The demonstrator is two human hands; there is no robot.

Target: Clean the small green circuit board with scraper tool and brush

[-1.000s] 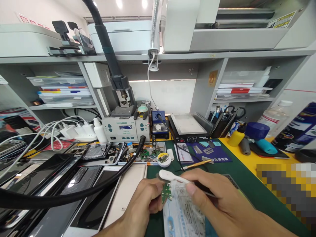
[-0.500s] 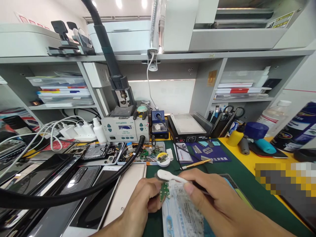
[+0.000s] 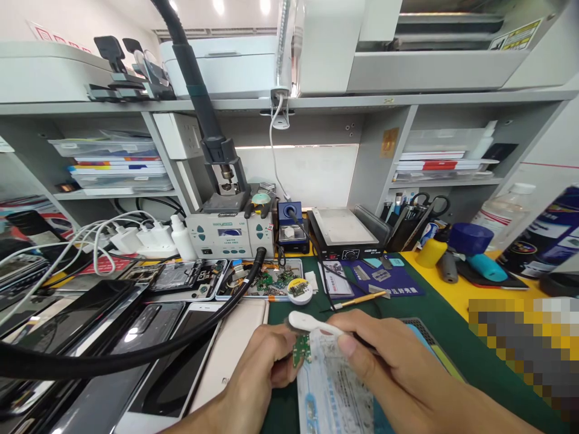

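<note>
At the bench's near edge, a small green circuit board [image 3: 300, 349] is pinched in the left hand [image 3: 262, 374]. A white-handled tool [image 3: 312, 325] is gripped by the right hand [image 3: 389, 367], its head just above the board. Farther back stands a rework station [image 3: 230, 232].

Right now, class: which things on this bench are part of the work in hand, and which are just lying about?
In hand:
left hand pinching the small green circuit board
right hand holding the white brush
plastic packet under the hands

Lying about:
scissors
yellow bottle
solder paste tin
white phone
</note>
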